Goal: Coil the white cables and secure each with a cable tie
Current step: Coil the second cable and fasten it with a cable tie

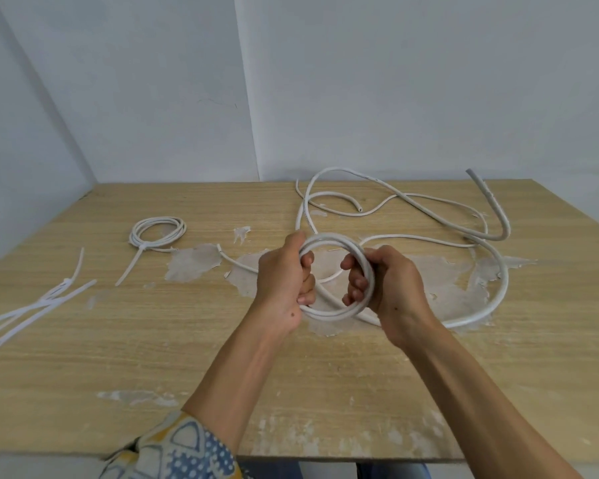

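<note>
**Counter** (pixel 153 357): pale wood with worn patches. Far edge meets the wall at 12 o'clock, near edge at 6 o'clock.

**Cable ties** (pixel 54 297): white and loose, at 9 o'clock, close to the left edge.

**Finished coil** (pixel 159 220): tied, at 10 o'clock, well apart from the hands, with bare counter around it.

**Left hand** (pixel 284 281): fingers curled round the 9 o'clock side of the white cable coil (pixel 327 239), at mid-counter.

**Right hand** (pixel 391 288): grips the coil's 3 o'clock side, fingers through the ring.

**Loose cables** (pixel 412 197): sprawled from 12 to 3 o'clock, reaching the far edge.

**Thick cable** (pixel 505 281): curves near the right hand.

**Open room**: bare counter from the hands to the near edge.
</note>
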